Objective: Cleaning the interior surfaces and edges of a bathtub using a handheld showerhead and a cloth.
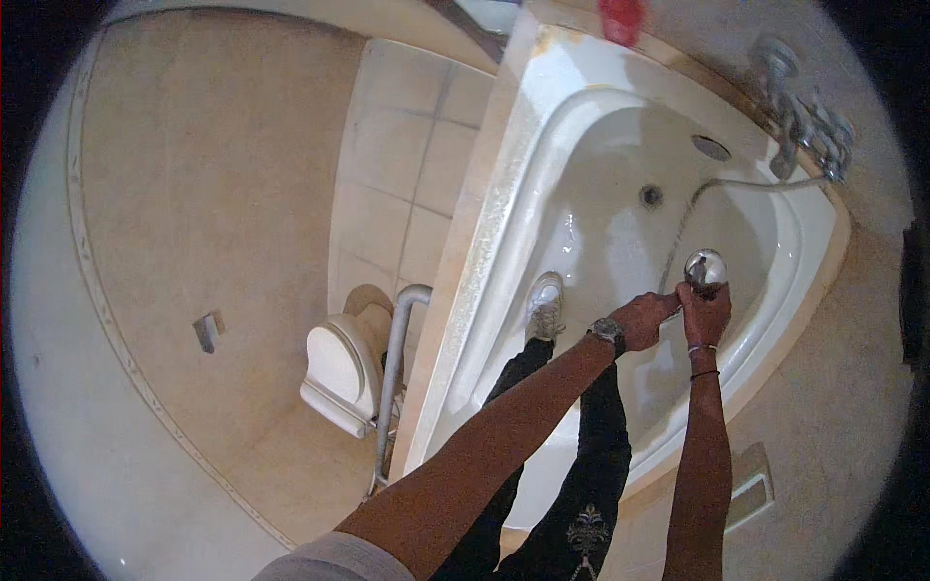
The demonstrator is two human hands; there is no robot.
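Observation:
A chrome hand-shower head (705,266) faces up above the white bathtub (501,210). My right hand (706,314) grips it just below its round face, with the thumb and fingers around it. Close beside, my left hand (641,319), with a watch on the wrist, is closed around what looks like the shower's handle; the fingers hide most of it. From the hands a flexible shower hose (683,225) runs across the tub to the wall-mounted mixer tap (806,131).
I stand in the tub, a white shoe (545,298) on its floor. Ahead are the drain (651,195) and overflow plate (710,147). A red object (622,20) sits on the far rim. Left of the tub are a grab rail (392,363) and a toilet (338,363).

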